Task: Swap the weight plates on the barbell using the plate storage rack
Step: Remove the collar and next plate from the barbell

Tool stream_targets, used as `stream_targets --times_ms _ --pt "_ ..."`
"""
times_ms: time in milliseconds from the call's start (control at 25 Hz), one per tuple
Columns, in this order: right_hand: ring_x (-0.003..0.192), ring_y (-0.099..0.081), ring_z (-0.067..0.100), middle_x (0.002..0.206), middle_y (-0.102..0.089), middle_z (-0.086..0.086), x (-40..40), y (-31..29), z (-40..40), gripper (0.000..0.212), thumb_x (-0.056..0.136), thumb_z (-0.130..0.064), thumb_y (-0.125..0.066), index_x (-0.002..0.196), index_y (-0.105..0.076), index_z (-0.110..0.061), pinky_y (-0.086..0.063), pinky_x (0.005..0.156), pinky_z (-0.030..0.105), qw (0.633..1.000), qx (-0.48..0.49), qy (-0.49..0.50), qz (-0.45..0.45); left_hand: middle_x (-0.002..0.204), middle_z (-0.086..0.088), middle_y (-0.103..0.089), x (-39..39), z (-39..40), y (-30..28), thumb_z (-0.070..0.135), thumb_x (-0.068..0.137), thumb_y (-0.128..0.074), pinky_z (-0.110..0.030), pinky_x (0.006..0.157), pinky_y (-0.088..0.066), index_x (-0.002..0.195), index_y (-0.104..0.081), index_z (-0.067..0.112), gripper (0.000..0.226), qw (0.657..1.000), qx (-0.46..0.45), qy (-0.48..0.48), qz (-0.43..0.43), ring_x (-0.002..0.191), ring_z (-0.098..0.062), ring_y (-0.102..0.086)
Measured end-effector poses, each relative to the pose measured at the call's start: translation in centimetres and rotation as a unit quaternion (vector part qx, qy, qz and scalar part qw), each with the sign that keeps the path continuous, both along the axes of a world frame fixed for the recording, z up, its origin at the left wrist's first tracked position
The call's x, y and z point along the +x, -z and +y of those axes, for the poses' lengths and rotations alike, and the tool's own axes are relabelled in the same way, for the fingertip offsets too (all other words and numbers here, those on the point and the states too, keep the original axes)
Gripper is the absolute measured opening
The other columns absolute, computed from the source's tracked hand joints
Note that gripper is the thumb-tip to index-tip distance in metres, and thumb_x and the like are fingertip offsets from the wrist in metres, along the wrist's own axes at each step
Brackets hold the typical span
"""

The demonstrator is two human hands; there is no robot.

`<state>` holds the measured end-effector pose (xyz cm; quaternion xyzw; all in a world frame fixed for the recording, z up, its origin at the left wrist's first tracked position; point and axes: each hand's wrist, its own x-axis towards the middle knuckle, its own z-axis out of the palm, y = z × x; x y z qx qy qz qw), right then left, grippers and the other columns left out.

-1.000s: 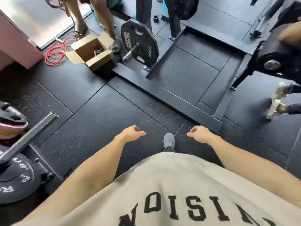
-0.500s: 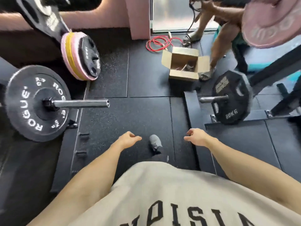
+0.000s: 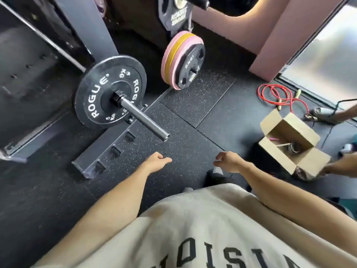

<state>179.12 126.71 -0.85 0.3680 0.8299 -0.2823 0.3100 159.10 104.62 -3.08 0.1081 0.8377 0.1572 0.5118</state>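
Observation:
A black 5 kg ROGUE plate (image 3: 96, 93) sits on the barbell sleeve (image 3: 144, 119), which points toward me at the left. Behind it, a stack of pink, yellow and black plates (image 3: 182, 59) hangs on a storage rack peg, with a larger black plate (image 3: 175, 15) on a peg above. My left hand (image 3: 155, 163) hovers low, just below the sleeve's end, fingers loosely curled and holding nothing. My right hand (image 3: 229, 161) hangs level with it to the right, also loosely curled and empty.
A grey rack upright (image 3: 90, 26) and a black floor base with slots (image 3: 108, 153) stand at the left. An open cardboard box (image 3: 291, 140) lies at the right, touched by another person's hand (image 3: 336, 168). A red cord (image 3: 274, 95) lies by the window.
My view has swung left, so the barbell's plate and the storage pegs now sit nearer and more central. My hands keep the same loose, empty pose in front of me.

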Motion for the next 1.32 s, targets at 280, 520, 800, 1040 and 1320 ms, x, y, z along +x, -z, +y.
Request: stream_targets --times_ms 280,520,800,1040,1320 --pt "0.105 -0.065 0.025 0.117 -0.068 0.006 -9.4 1.7 8.6 0.033 0.091 -0.034 -0.062 0.12 -0.063 -0.017 -0.049 0.08 0.027 0.983 -0.033 -0.177 -0.031 0.141 -0.006 -0.047 1.8 2.7 0.1 0.052 0.091 -0.061 -0.033 0.095 -0.036 0.135 -0.047 0.014 0.06 0.972 -0.008 -0.233 -0.015 0.122 -0.023 -0.048" --pt "0.113 -0.061 0.025 0.123 -0.066 0.008 -14.8 1.8 13.1 0.034 0.094 -0.032 -0.061 0.121 -0.062 -0.01 -0.046 0.085 0.026 0.953 -0.056 -0.296 -0.029 0.14 -0.004 -0.05 5.1 5.9 -0.7 0.058 0.088 -0.061 -0.033 0.102 -0.038 0.132 -0.05 0.019 0.06 0.925 -0.036 -0.378 0.006 0.126 -0.024 -0.049" --pt "0.113 -0.061 0.027 0.127 -0.063 0.011 -19.2 -1.7 11.7 0.044 0.097 -0.039 -0.056 0.129 -0.058 -0.01 -0.049 0.089 0.03 0.935 -0.056 -0.35 0.027 0.139 -0.001 -0.053 2.3 4.5 -4.6 0.059 0.091 -0.056 -0.03 0.086 -0.034 0.133 -0.052 0.024 0.055 0.897 -0.006 -0.427 0.11 0.125 -0.023 -0.05" --pt "0.094 -0.06 0.025 0.116 -0.065 0.007 -28.7 -5.2 9.2 0.044 0.095 -0.048 -0.052 0.122 -0.061 -0.015 -0.048 0.082 0.032 0.922 -0.039 -0.349 0.161 0.137 0.001 -0.055 -5.8 2.0 -7.0 0.063 0.093 -0.042 -0.037 0.096 -0.037 0.131 -0.055 0.024 0.056 0.868 0.048 -0.436 0.231 0.124 -0.022 -0.05" --pt "0.105 -0.057 0.029 0.119 -0.062 0.011 -44.5 -4.8 6.5 0.054 0.098 -0.054 -0.039 0.12 -0.061 -0.01 -0.046 0.095 0.038 0.877 0.012 -0.386 0.286 0.099 -0.008 -0.064 -20.2 1.3 -5.0 0.057 0.089 -0.032 -0.038 0.087 -0.041 0.089 -0.057 0.013 0.05 0.841 0.078 -0.415 0.337 0.094 -0.024 -0.057"
